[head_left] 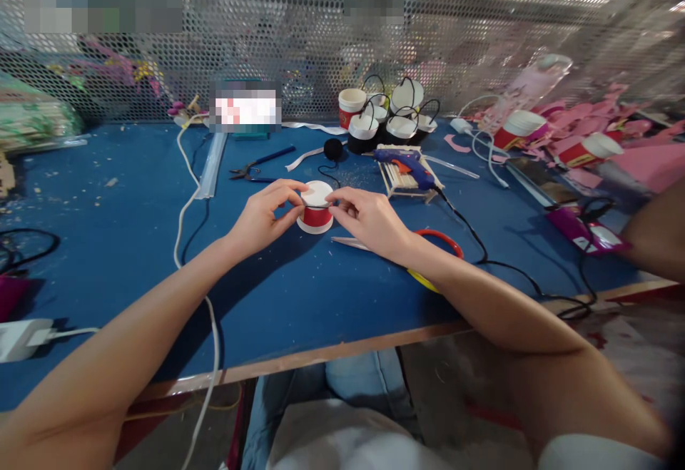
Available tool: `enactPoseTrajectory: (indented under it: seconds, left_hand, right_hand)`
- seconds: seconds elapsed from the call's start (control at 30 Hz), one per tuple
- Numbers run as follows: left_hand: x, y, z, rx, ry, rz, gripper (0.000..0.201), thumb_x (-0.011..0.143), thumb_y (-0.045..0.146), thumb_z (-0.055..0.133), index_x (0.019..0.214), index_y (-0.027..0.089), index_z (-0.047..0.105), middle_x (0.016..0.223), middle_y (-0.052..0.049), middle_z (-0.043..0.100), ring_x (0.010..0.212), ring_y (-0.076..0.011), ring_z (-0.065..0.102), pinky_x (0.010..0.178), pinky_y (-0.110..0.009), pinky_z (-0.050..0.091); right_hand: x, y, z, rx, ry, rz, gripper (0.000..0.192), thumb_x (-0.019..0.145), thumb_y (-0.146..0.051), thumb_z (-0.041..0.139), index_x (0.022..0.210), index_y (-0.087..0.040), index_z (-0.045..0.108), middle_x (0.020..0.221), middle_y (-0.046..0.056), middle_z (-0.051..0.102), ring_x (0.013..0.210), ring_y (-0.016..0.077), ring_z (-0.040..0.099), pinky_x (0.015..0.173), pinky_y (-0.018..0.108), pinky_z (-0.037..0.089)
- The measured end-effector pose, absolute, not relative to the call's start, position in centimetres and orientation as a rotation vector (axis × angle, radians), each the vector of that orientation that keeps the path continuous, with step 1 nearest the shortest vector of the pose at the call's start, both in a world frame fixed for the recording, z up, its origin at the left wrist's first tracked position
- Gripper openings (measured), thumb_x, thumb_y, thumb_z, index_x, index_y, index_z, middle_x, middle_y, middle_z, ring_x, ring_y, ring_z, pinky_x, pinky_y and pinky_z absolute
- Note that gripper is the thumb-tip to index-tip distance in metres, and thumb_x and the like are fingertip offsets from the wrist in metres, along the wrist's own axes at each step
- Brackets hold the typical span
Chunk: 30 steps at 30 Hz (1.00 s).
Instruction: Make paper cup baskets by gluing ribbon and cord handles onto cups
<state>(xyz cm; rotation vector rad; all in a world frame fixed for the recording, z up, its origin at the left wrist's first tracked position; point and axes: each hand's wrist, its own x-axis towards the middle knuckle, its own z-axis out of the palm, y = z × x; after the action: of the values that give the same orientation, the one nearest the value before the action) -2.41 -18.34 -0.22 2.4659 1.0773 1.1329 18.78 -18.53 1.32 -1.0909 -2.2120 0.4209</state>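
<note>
A small red paper cup sits upside down on the blue table, pinched between both sets of fingertips. The left hand clamps its left side, the right hand its right. Beyond the fingers lies a glue gun; scissors rest under the right wrist.

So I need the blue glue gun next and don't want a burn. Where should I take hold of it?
Take the glue gun by its blue handle end, toward the right where the black cord leaves it, coming from above. It lies flat on the stick stand, and its nozzle seems to point left, so keep fingers off that end.
</note>
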Motion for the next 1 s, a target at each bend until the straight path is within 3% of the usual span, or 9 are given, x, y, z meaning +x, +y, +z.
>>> enactPoseTrajectory:
  seconds: [0.4, 0.67, 1.0]
  left_hand:
    - [-2.42, -18.17, -0.37, 2.464, 1.063, 1.152, 0.006, 0.085, 0.02, 0.05, 0.081, 0.018, 0.055, 0.105, -0.01, 0.065, 0.099, -0.0166, 0.06, 0.088, -0.033, 0.047]
    - [-2.37, -18.12, -0.3, 2.479, 1.048, 1.166, 0.006, 0.085, 0.018, 0.05, 0.08, 0.017, 0.054, 0.104, -0.01, 0.065, 0.097, -0.0159, 0.06, 0.088, -0.033, 0.047]
    - [-2.29, -17.9, -0.62, 2.506, 1.011, 1.215, 0.005, 0.084, 0.017, 0.051, 0.08, 0.016, 0.054, 0.101, -0.011, 0.065, 0.094, -0.0153, 0.061, 0.085, -0.032, 0.048]
  right_hand:
    - [18.64, -18.11, 1.39, -1.087, -2.242, 0.367, 0.018, 0.084, -0.016, 0.049, 0.093, -0.016, 0.065, 0.081, 0.004, 0.068, 0.061, 0.0107, 0.054, 0.06, 0.023, 0.039]
    - [18.67, -17.75, 1.6, -1.037, -2.306, 0.259, 0.018, 0.085, -0.015, 0.049, 0.09, -0.014, 0.066, 0.092, 0.008, 0.07, 0.083, 0.0169, 0.063, 0.075, 0.027, 0.044]
    - [18.76, -17.59, 0.79, -1.005, -2.27, 0.208, 0.016, 0.085, -0.016, 0.05, 0.089, -0.014, 0.065, 0.09, 0.007, 0.07, 0.08, 0.0166, 0.064, 0.072, 0.027, 0.046]
